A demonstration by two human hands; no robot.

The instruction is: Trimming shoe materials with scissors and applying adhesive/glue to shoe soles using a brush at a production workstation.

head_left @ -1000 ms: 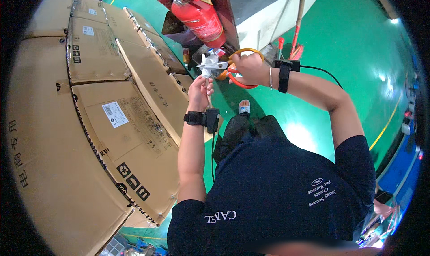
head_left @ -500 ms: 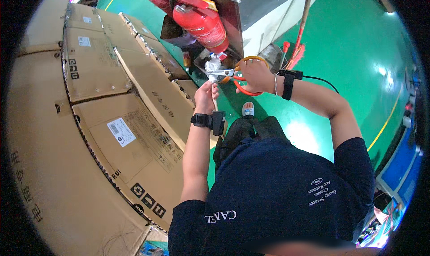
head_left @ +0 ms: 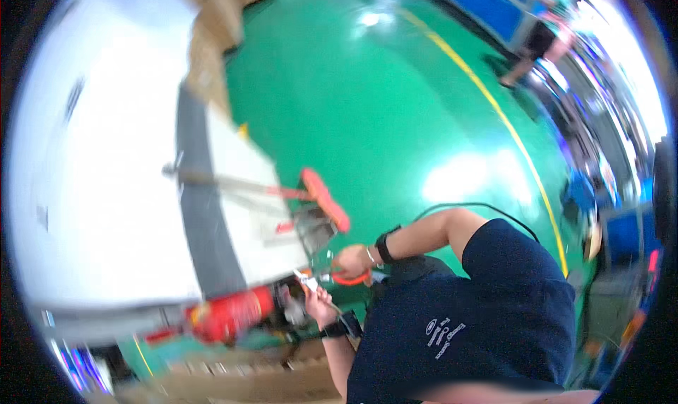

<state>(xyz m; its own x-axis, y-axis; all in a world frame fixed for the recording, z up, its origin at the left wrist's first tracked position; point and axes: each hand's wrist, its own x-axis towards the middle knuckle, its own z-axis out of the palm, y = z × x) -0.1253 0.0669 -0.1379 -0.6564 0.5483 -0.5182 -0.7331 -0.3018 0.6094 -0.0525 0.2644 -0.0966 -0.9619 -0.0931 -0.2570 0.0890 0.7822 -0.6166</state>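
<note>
My right hand (head_left: pixel 353 260) grips scissors (head_left: pixel 351 280), probably stiff, best held by their orange loops; my left hand (head_left: pixel 320 306) pinches a white piece (head_left: pixel 309 282).

Got a shiny green floor (head_left: pixel 339 121) here, with a yellow line (head_left: pixel 487 97) curving down the right and blown-out glare (head_left: pixel 455 178) just inside it. Also got a white wall (head_left: pixel 106 192) on the left with a grey stripe (head_left: pixel 201 213). Can spot boxes (head_left: pixel 215 15) up top left, blue panels (head_left: pixel 470 1) top right. Pretty blurry past that.
</note>
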